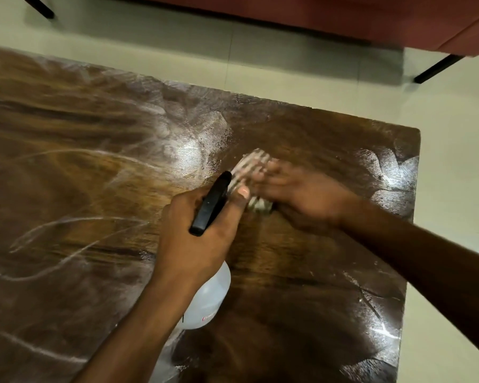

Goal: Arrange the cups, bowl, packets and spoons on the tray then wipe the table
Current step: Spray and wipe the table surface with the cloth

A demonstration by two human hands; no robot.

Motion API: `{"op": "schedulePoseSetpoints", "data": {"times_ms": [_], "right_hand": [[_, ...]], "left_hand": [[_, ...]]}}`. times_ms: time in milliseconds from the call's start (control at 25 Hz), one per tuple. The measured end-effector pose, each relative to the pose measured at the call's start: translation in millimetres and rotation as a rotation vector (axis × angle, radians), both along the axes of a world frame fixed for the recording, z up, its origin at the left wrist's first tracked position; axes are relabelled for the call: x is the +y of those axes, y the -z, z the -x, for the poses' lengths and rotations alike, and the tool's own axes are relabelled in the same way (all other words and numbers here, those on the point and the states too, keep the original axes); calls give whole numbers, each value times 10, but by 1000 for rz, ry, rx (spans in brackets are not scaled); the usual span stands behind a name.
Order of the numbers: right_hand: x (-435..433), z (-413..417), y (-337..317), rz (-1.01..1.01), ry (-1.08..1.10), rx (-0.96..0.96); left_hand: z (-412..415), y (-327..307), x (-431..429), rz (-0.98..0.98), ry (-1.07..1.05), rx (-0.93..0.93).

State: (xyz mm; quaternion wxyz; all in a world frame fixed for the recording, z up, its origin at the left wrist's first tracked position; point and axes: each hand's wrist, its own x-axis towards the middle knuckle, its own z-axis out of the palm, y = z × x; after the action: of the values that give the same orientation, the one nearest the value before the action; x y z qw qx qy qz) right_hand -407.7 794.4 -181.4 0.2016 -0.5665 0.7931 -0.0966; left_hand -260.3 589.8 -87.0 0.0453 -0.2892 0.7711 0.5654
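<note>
Pressing a pale, ribbed cloth (250,165) flat against the wooden table (67,167), a person's right hand (296,194) lies over it with fingers stretched out, though motion blur softens both hand and cloth and the finer detail is lost. The cloth shows beyond the fingertips and again under the heel of the palm. Just to the left of that hand, almost touching it, the left hand (202,230) is wrapped around the neck of a spray bottle (212,294). Its thumb is extended alongside the black trigger head (212,203), whose nozzle points toward the cloth. The bottle's translucent body shows beneath the left wrist. Whitish wet streaks and smears mark the wood on the far side of both hands and out to the left of the left hand. Past the right hand, beyond the table's far edge, lie a pale tiled floor (288,64) and the base of a reddish sofa (343,15) on black legs.
</note>
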Motion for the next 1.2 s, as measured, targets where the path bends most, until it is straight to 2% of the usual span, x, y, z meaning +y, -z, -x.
{"op": "schedulePoseSetpoints", "data": {"times_ms": [80,160,200,240,280,320,440,520,560,600,680,760,840,920,1040,1120,1160,1200], "right_hand": [[128,345,-52,-8,458,9],[1,491,-108,104,927,-6],[-179,465,-117,134,1062,-6],[-380,386,-121,143,1097,-13],[-585,250,-107,133,1028,-16],[-764,66,-109,114,871,-25],[-1092,-441,-123,88,162,-172],[-1093,-351,-137,102,-166,-186],[-1078,-204,-146,73,-198,-140],[-1053,-36,-139,25,-123,-99],[-981,343,-157,-32,260,-52],[-1005,548,-219,33,659,-57],[-1161,415,-252,72,816,-95],[-1259,-32,-229,39,637,-104],[-1105,-864,-166,14,-1,-140],[-902,-993,-134,18,-317,-131],[-816,-907,-125,7,-335,-105],[-747,-802,-98,-13,-239,-68]], "left_hand": [[-19,-18,-35,-13,-3,16],[-49,-24,-56,-21,-9,20],[-70,-20,-60,-23,-16,16],[-91,-17,-69,-22,-27,11],[-115,-12,-77,-20,-38,3],[-137,-17,-82,-20,-49,-3],[-216,-55,-100,-9,-60,-43],[-277,-81,-124,-3,-61,-64],[-313,-93,-148,-5,-55,-67],[-357,-104,-177,-8,-48,-64],[-442,-141,-239,-14,-66,-61],[-533,-170,-297,-15,-88,-69],[-633,-191,-338,-5,-93,-87],[-777,-195,-400,-3,-104,-97],[-1010,-195,-505,-32,-113,-127],[-1157,-186,-559,-30,-82,-139],[-1221,-183,-571,-20,-59,-147],[-1290,-173,-579,-14,-40,-162]]}}
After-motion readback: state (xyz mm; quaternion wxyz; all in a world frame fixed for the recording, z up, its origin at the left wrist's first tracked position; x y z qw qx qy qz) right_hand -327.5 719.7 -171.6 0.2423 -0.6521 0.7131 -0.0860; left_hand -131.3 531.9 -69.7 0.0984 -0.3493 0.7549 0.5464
